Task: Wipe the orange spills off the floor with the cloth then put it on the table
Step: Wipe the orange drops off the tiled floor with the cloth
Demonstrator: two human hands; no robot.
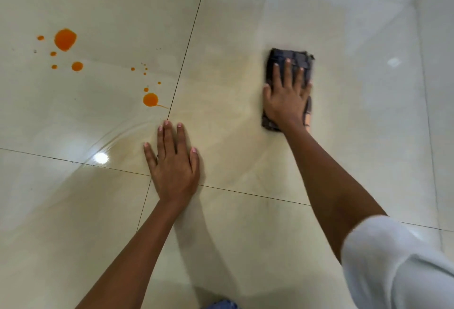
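Orange spills dot the glossy cream floor tiles at the left: a large blob (65, 39), a smaller one (77, 66), another blob (150, 99) near the tile seam, and several tiny drops between them. A dark folded cloth (292, 59) lies flat on the floor at the centre right. My right hand (286, 97) presses down on the cloth with fingers spread, well to the right of the spills. My left hand (173, 159) rests flat on the bare floor, fingers apart, just below the nearest blob and holding nothing.
Dark grout seams (189, 41) cross the tiles. A wet streak (118, 137) curves across the floor left of my left hand. A white sleeve (393, 259) covers my right upper arm. The table is not in view.
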